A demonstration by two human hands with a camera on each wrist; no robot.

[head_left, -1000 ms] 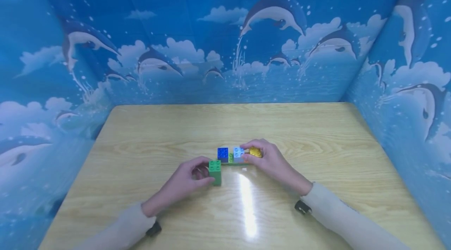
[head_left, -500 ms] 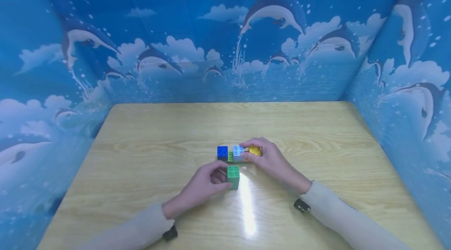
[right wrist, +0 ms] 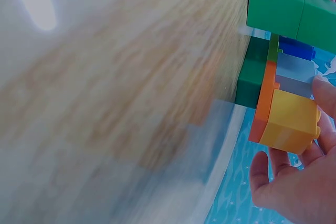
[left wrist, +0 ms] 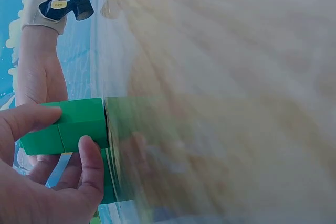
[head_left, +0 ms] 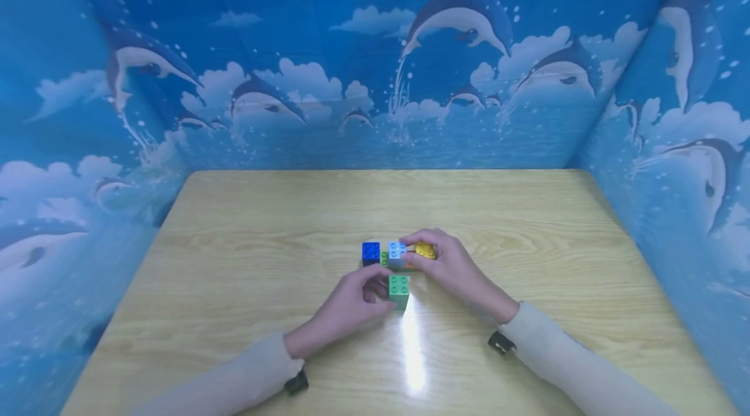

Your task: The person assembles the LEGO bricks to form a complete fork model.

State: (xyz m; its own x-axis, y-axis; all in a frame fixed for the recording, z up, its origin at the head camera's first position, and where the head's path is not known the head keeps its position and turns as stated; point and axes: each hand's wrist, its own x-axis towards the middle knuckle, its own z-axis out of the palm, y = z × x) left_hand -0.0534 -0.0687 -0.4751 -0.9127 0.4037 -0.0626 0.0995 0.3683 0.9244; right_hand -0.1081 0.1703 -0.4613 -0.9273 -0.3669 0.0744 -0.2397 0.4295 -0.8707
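Observation:
My left hand point(head_left: 354, 302) grips a stack of two green bricks point(head_left: 398, 292) between thumb and fingers, upright, in front of a low brick build. That build has a dark green brick point(right wrist: 252, 72) at the bottom, with a lime brick point(right wrist: 272, 48) and an orange brick point(right wrist: 264, 103) above it. On top sit a dark blue brick point(head_left: 371, 252), a light blue brick point(head_left: 396, 253) and a yellow brick point(head_left: 424, 250). With thumb and index finger my right hand point(head_left: 445, 266) pinches the light blue brick; its other fingers lie behind the yellow brick.
A light wood table point(head_left: 263, 221) carries everything, with a bright glare streak point(head_left: 413, 351) near its front. Blue dolphin-print curtains point(head_left: 328, 123) stand along its back and sides. Each wrist wears a small black camera point(head_left: 502, 342).
The left hand has carried the green brick stack to the right, from the build's left end to in front of the light blue brick. My right hand stays where it was.

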